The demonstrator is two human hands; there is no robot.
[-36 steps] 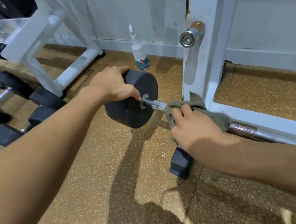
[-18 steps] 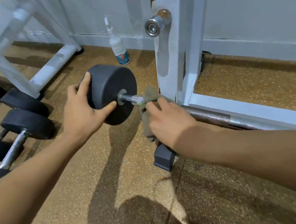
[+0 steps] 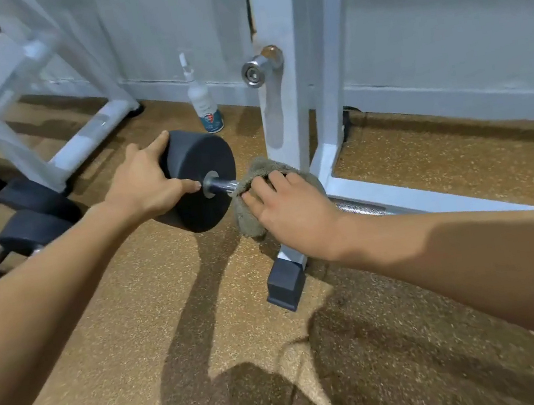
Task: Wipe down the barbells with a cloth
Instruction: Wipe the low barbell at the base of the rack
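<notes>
Barbell (image 3: 218, 185) sits low over the speckled brown floor (image 3: 138, 325), running from centre frame off to the right behind the right forearm. Its end weight (image 3: 200, 182) is a thick matte black cylinder with a silver collar at the hub. Bar next to it is smooth and shiny; further right a knurled section shows past the wrist.

Left hand (image 3: 145, 185) is spread wide on the weight, fingers over the far rim, thumb on the near face by the collar. Right hand (image 3: 288, 206) grips a grey-brown cloth (image 3: 249, 187) around the bar just beside the weight; cloth is bunched, fuzzy, hanging below the bar.

White rack upright (image 3: 287, 95) stands right behind the cloth, chrome peg (image 3: 256, 70) sticking out of it. Spray bottle (image 3: 206, 107) stands on the floor by the wall. Dumbbells (image 3: 19, 222) lie at left.
</notes>
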